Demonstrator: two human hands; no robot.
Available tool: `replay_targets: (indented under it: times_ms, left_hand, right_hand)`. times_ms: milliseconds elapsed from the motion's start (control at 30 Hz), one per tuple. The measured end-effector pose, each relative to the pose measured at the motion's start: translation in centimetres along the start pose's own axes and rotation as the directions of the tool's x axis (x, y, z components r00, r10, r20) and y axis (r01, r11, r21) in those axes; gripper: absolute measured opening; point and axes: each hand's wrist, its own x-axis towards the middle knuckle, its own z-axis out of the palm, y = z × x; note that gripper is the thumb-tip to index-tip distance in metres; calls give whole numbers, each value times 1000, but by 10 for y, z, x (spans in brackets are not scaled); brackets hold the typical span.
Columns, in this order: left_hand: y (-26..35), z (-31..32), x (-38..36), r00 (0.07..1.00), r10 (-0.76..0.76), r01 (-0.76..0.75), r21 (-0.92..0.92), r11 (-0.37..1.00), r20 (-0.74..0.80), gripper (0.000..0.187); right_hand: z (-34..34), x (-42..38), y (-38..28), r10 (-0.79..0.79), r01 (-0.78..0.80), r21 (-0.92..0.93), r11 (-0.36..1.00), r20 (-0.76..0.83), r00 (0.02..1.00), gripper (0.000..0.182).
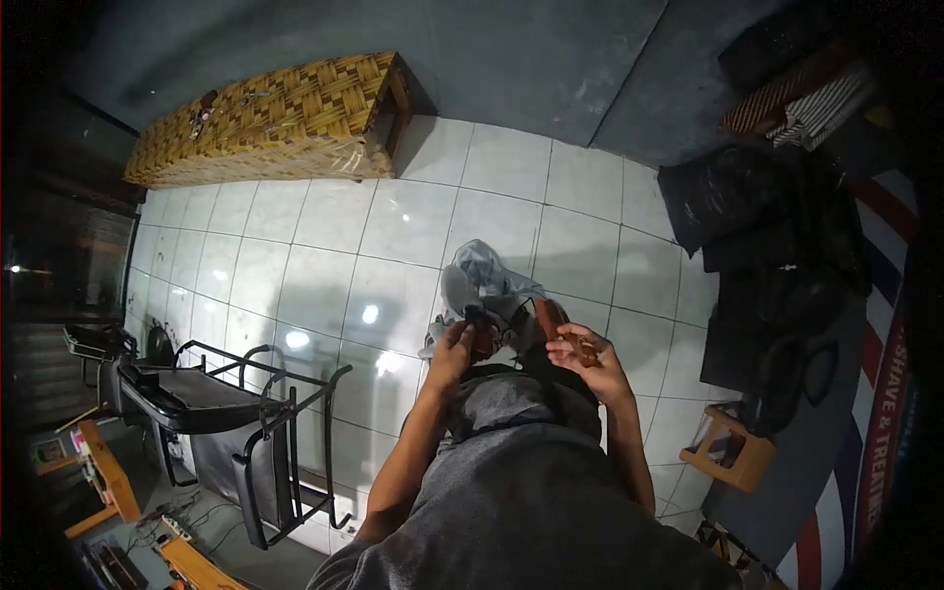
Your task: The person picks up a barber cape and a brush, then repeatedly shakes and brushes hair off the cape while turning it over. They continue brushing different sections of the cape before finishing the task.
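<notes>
My left hand [452, 356] is closed at waist height on a small dark object with a reddish side [483, 337]; its kind I cannot tell. On the other side, my right hand [593, 366] has its fingers curled round a long reddish-brown object [550, 317] with a smooth, wood-like surface. Light grey-white cloth [482, 265] lies bunched just beyond both hands, over the tiles in this view. The left hand overlaps the near side of that cloth. Part of each held object is hidden by the fingers.
A bench with a woven brown-yellow pattern [265, 118] stands along the far wall, small items on top. To the left is a black metal-framed chair [221, 423]. Dark bags [737, 197] and a wooden box [730, 449] are at the right, beside a striped banner [880, 374].
</notes>
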Motion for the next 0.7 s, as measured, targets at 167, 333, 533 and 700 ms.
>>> replay_targets:
  times_ms: [167, 333, 533, 700]
  left_hand:
    - [36, 46, -6, 997, 31, -40, 149, 988, 64, 36]
    - [36, 93, -20, 976, 185, -216, 404, 889, 113, 32]
    - [100, 183, -79, 924, 153, -331, 537, 776, 349, 14]
    - [125, 200, -103, 742, 251, -585, 419, 694, 621, 11]
  right_hand:
    - [-51, 6, -31, 262, -378, 416, 827, 308, 914, 30]
    - [-86, 28, -22, 186, -164, -309, 937, 42, 982, 19]
    - [-118, 70, 9, -161, 121, -688, 716, 6, 987, 35]
    - [-161, 98, 30, -262, 303, -680, 667, 167, 951, 39]
